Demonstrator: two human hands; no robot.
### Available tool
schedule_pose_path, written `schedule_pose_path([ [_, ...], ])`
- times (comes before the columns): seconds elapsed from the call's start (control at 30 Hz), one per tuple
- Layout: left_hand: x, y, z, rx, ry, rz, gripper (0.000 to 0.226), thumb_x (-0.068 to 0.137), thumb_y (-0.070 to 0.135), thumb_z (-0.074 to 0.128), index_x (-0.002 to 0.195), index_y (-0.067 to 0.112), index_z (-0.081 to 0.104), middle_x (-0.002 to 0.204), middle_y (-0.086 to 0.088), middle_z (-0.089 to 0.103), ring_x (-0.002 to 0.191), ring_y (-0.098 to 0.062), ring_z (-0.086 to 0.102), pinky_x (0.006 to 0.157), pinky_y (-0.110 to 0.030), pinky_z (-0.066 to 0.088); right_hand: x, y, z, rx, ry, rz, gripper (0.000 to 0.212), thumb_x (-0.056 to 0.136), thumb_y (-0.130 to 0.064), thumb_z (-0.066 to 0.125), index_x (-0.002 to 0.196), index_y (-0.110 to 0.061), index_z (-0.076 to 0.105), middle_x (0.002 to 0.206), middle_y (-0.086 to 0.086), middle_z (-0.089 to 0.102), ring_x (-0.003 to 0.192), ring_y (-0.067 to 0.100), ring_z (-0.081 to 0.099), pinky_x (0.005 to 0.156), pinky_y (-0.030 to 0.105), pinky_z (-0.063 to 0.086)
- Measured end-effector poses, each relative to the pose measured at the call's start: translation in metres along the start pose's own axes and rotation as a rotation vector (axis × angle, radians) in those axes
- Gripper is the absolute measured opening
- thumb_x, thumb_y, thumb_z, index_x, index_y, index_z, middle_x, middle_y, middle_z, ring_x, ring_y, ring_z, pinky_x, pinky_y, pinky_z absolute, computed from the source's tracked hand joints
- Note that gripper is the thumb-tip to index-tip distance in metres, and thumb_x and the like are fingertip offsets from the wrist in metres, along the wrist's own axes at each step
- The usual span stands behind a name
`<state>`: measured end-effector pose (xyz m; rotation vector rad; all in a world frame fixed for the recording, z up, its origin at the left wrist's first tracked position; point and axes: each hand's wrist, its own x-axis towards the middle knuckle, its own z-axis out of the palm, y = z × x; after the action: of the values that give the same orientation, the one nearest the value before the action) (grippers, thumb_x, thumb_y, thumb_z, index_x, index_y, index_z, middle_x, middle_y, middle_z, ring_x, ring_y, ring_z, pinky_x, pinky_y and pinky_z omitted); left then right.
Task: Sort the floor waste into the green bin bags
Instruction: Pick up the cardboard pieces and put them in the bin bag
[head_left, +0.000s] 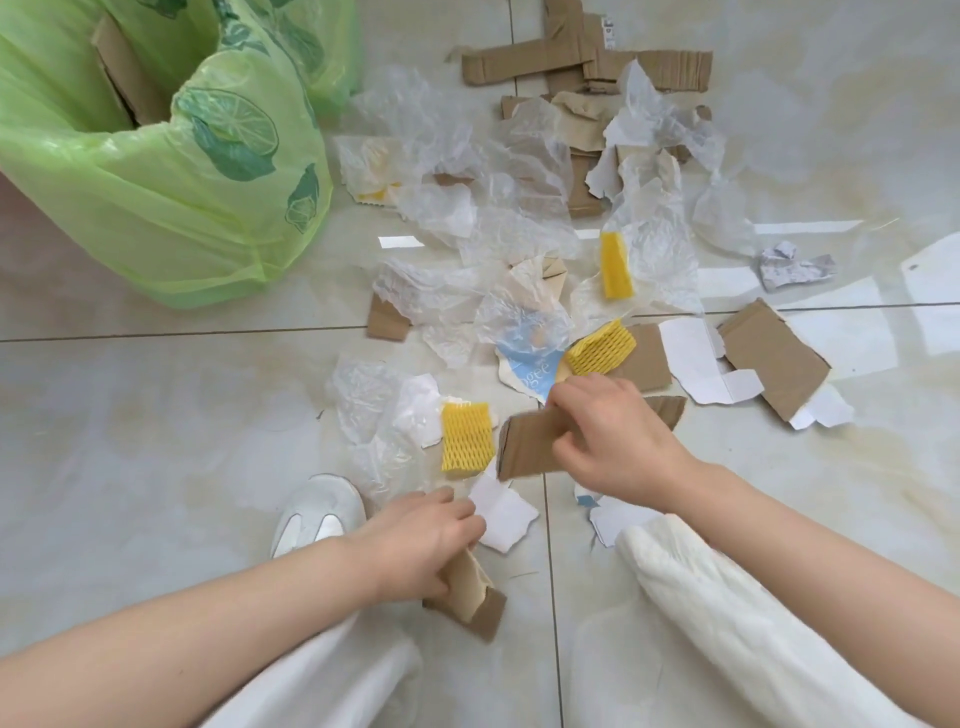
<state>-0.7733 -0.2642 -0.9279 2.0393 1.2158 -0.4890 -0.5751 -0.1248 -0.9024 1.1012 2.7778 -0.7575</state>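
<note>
Right hand (613, 436) grasping cardboard strip (530, 441); left hand (426, 540) grasping cardboard scrap (467, 597). Risk: mixing cardboard with plastic film (498, 161) in green bin bag (171, 171).

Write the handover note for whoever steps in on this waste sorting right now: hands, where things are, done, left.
Left hand grips a folded cardboard piece near the knee.
Right hand grips a cardboard strip, lifted over the pile.
Green bin bag stands open at far left with cardboard already inside.
Left on the tile floor: yellow foam nets, clear plastic film, white paper scraps, more cardboard strips at the far end.
Most sorting remains.
</note>
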Motion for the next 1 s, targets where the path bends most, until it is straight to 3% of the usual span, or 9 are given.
schedule_pose_path([
  [0.17,-0.003,-0.001,0.017,0.144,-0.124,0.122,0.043,0.078,0.025,0.068,0.113,0.013,0.046,0.108,-0.008,0.053,0.098,-0.030,0.048,0.074,-0.043,0.043,-0.002,-0.014,0.023,-0.296,-0.373,-0.336,0.014,0.067,-0.020,0.051,0.080,-0.015,0.053,0.076,0.002,0.056,0.084,0.027,0.046,0.077,0.041,0.041],
  [0.3,-0.006,-0.004,0.030,0.177,-0.017,0.187,0.046,0.074,0.028,0.069,0.111,0.015,0.045,0.102,-0.005,0.054,0.089,-0.028,0.052,0.067,-0.040,0.045,-0.005,-0.026,0.045,-0.421,-0.414,-0.478,0.031,0.045,-0.023,0.070,0.070,-0.013,0.054,0.067,0.004,0.052,0.070,0.028,0.050,0.065,0.043,0.047],
  [0.47,-0.008,-0.002,0.042,0.294,0.049,0.273,0.059,0.054,0.046,0.080,0.099,0.024,0.049,0.092,0.002,0.057,0.067,-0.017,0.057,0.051,-0.026,0.041,-0.007,-0.029,0.062,-0.406,-0.392,-0.493,0.038,0.050,-0.024,0.074,0.085,-0.016,0.063,0.127,0.008,0.053,0.111,0.041,0.050,0.092,0.050,0.045],
  [0.6,-0.010,0.006,0.051,0.363,0.091,0.281,0.052,0.060,0.033,0.079,0.096,0.022,0.043,0.095,0.000,0.058,0.064,-0.019,0.058,0.050,-0.026,0.041,-0.008,-0.029,0.066,-0.397,-0.468,-0.521,0.042,0.057,-0.023,0.074,0.098,-0.019,0.064,0.143,-0.001,0.043,0.128,0.044,0.039,0.098,0.052,0.041],
  [0.7,-0.012,0.006,0.053,0.366,0.118,0.324,0.055,0.068,0.031,0.071,0.118,0.034,0.046,0.095,0.001,0.055,0.062,-0.020,0.054,0.051,-0.026,0.039,-0.008,-0.029,0.066,-0.420,-0.490,-0.500,0.042,0.063,-0.020,0.070,0.103,-0.017,0.060,0.135,0.002,0.048,0.127,0.043,0.037,0.100,0.051,0.039],
  [0.8,-0.014,0.006,0.054,0.390,0.028,0.370,0.059,0.086,0.030,0.053,0.136,0.050,0.030,0.106,-0.003,0.044,0.075,-0.026,0.052,0.058,-0.030,0.038,-0.011,-0.026,0.067,-0.450,-0.477,-0.455,0.035,0.057,-0.019,0.070,0.091,-0.017,0.060,0.110,0.005,0.056,0.109,0.039,0.051,0.090,0.047,0.046],
  [0.9,-0.009,0.014,0.054,0.360,-0.012,0.311,0.054,0.095,0.020,0.041,0.139,0.045,0.022,0.120,-0.007,0.032,0.095,-0.032,0.046,0.069,-0.038,0.035,-0.013,-0.019,0.067,-0.437,-0.447,-0.373,0.034,0.056,-0.022,0.069,0.087,-0.012,0.058,0.097,0.011,0.055,0.092,0.035,0.053,0.081,0.044,0.049],
  [1.0,-0.008,0.014,0.044,0.374,0.012,0.256,0.044,0.089,0.014,0.048,0.128,0.031,0.038,0.122,-0.008,0.035,0.100,-0.032,0.045,0.075,-0.039,0.037,-0.013,-0.009,0.062,-0.396,-0.435,-0.287,0.034,0.056,-0.025,0.068,0.085,-0.012,0.059,0.090,0.010,0.053,0.084,0.032,0.052,0.073,0.042,0.049],
])
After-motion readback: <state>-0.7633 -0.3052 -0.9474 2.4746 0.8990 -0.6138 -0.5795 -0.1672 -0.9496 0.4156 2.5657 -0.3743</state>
